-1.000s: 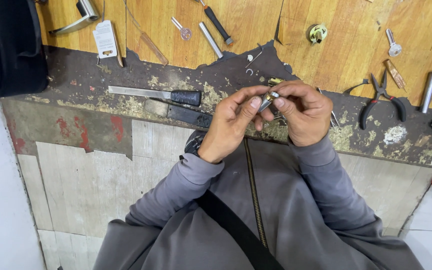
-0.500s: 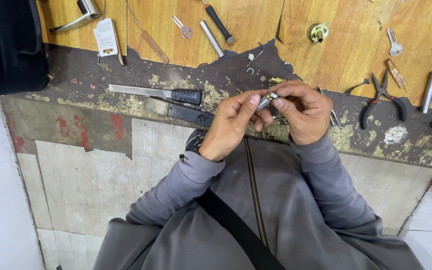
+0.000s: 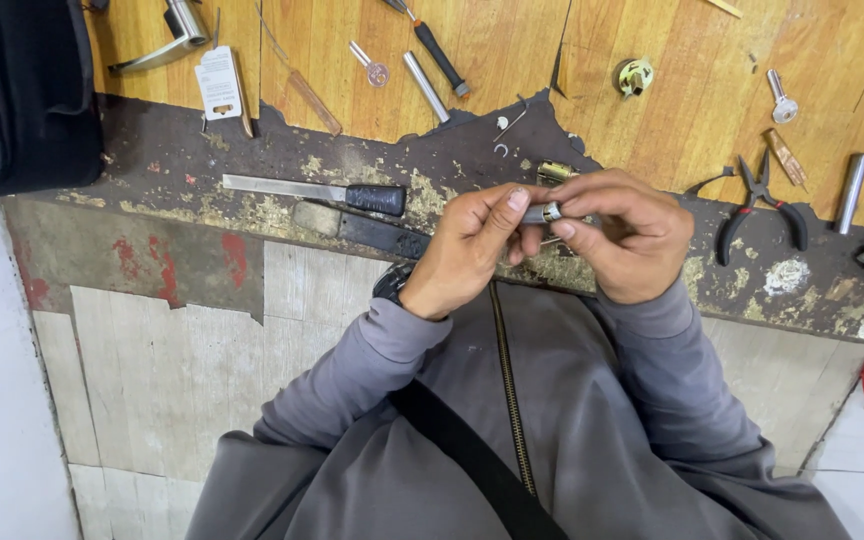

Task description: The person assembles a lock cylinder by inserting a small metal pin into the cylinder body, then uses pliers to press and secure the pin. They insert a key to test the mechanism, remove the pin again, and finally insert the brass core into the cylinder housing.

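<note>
Left hand (image 3: pixel 472 250) and right hand (image 3: pixel 627 235) pinching small metal cylinder (image 3: pixel 544 213), fingers closed

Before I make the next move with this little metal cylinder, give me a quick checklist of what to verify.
1. Small metal cylinder pinched by both hands: ok, left hand and right hand meet on it.
2. Cylinder held over the workbench, not past its edge: cannot tell.
3. Pliers within reach: ok, lying just right of the right hand.
4. Flat file clear of the hands: ok, lying apart to the left.
5. Cylinder's end visible for inspection: cannot tell, fingers cover most of it.
</note>
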